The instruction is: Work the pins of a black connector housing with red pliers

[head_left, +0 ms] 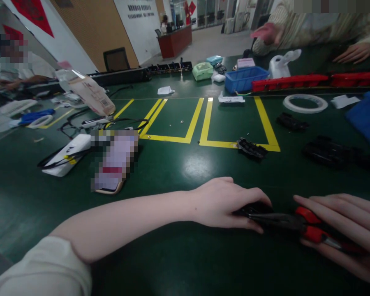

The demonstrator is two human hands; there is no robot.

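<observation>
My left hand (225,205) is closed around a small black part (254,209), most of which its fingers hide. From the right, my right hand (345,230) grips a pair of pliers (308,224) with red handles and dark, narrow jaws. The jaw tips point left and reach the black part between my left fingers; whether they bite on it I cannot tell. Farther back, a black plastic piece (252,149) lies across the yellow tape line. More black pieces (329,151) rest on the green table at the right, blurred.
A phone (117,162) and a white box with a black cable (69,154) lie at left. Behind are a tape roll (305,103), a blue bin (246,79) and red trays (291,82). A blue container (366,119) stands at right. Across the table sits another person (320,33).
</observation>
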